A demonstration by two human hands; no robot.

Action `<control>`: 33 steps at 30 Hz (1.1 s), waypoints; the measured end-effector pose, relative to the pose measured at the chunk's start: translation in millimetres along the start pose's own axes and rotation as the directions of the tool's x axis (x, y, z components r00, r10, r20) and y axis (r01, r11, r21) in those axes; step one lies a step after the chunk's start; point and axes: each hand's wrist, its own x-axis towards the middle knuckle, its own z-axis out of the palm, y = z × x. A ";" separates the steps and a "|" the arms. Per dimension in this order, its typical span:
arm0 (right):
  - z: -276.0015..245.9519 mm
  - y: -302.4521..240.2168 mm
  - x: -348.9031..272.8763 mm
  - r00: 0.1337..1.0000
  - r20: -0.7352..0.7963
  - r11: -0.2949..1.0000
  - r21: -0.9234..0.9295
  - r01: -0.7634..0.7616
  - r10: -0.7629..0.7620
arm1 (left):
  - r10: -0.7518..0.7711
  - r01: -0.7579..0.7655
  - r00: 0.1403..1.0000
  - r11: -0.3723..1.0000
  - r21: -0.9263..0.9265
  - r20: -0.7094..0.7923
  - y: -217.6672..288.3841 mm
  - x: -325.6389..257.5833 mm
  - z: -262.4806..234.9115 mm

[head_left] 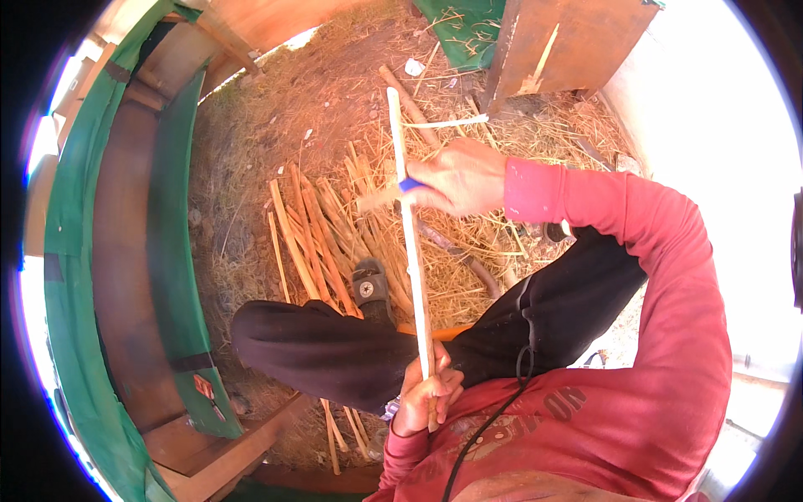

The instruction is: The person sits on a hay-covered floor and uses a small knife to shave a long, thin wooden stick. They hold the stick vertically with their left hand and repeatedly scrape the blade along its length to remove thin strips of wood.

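The stick (412,251) stands lengthwise in front of the seated person's body, held up over the floor (322,105), its near end by the shirt and its far end pointing toward the floor's far edge. The left hand (428,391) is wrapped round the near end, fingers curled in on the wood with no visible gap. The right hand (460,177) is up on the far half, fingers closed on a blue-handled knife (408,184) set across the stick; its blade side, out to the left, is blurred, so the exact angle of the edge cannot be told. A pale strip (452,123) juts rightward from near the far end; whether it is attached cannot be told. The step in hand looks like shaving or peeling the stick, judging by its pale surface and the knife lying across it. The next move would seem to call for a steady left grip and a shallow, even stroke along the wood, with the blade clear of the left hand and the legs. More sticks (309,238) lie in a loose pile on the floor, between the middle and its left edge, beside the slipper (370,283), with straw (569,134) scattered toward the floor's right edge.
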 end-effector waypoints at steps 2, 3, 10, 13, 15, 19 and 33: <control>5.3 26.9 2.3 0.992 -0.115 0.998 -0.037 -0.059 0.054 | -0.027 0.026 0.999 0.999 0.040 0.026 -3.1 -3.3 -0.6; -2.4 33.1 5.8 0.985 -0.111 0.986 -0.090 -0.142 0.132 | -0.035 0.034 0.999 0.998 0.053 0.032 -5.7 -6.2 -3.1; -15.4 55.1 5.5 0.988 -0.099 0.981 -0.139 -0.134 0.121 | -0.006 0.008 1.000 0.989 0.148 -0.013 -17.4 -18.2 -10.4; -26.6 44.8 6.8 0.995 0.009 0.989 -0.111 -0.096 0.098 | 0.043 -0.037 0.998 0.993 0.110 -0.054 -13.1 -19.2 -11.9; -19.5 48.8 3.6 0.999 -0.034 0.996 -0.074 -0.043 0.041 | 0.046 -0.038 0.997 0.992 0.120 -0.062 -13.0 -17.9 -10.5; -18.7 44.7 3.9 0.999 -0.044 0.993 -0.115 0.014 -0.019 | 0.042 -0.028 0.995 0.988 0.149 -0.087 -10.2 -19.7 -6.8; -34.1 141.9 6.8 0.803 -0.091 0.726 -0.377 -0.576 0.589 | 0.063 -0.098 0.990 0.952 0.290 0.128 -39.7 -32.9 -13.5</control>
